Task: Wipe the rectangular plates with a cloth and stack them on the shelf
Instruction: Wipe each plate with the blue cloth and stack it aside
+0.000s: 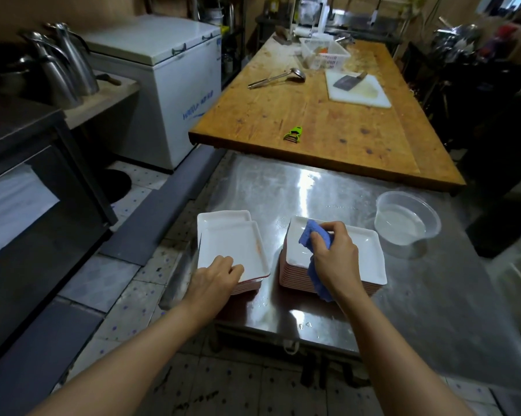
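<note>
Two stacks of white rectangular plates stand on the steel table (313, 190). The left stack (232, 244) is low, and its top plate lies askew with a reddish smear near its right rim. My left hand (215, 277) grips that top plate at its near edge. The right stack (367, 259) is taller, with red rims showing down its side. My right hand (336, 259) holds a blue cloth (309, 238) bunched against the top plate of the right stack; part of the cloth hangs below my wrist.
A clear plastic bowl (408, 220) holding water stands right of the stacks. Behind lies a wooden table (328, 121) with a green peeler (293, 134), ladle (278, 78), cleaver on a white board (358, 88) and a white basket (324, 52). A chest freezer (163, 70) stands at left.
</note>
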